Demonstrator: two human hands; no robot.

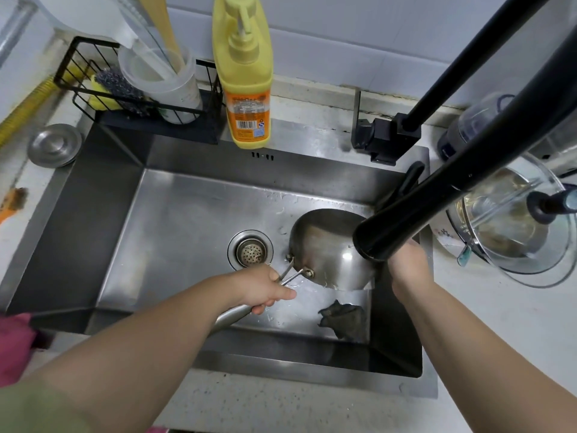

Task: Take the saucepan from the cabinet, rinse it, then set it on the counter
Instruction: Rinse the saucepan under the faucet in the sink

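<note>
— What does the grip look like from your end?

— I see the left hand point(265, 289) curled round the steel handle of the saucepan point(324, 245), thumb laid along the top, close to where the forked bracket meets the bowl. The right hand point(406, 264) is at the pan's far side, partly hidden by the black faucet spout point(437, 201); I cannot tell whether its fingers hold the rim or only rest against it.

— And the pan itself?

— Tilted inside the sink point(93, 229), in the right half, its outer wall turned up towards me, just right of the drain strainer point(250, 252). The spout's mouth hangs right over the pan's right edge. A dark rag point(343, 317) lies on the wet sink floor near the front right corner.

— Anything round the sink?

— A yellow dish soap bottle point(243, 73) stands on the back rim. Left of it, a black wire caddy point(140, 98) holds a scrubber and a plastic cup. A steel sink plug point(54, 145) sits by the back left corner, and a glass lid point(512, 220) rests on the counter point(499, 339) to the right.
</note>
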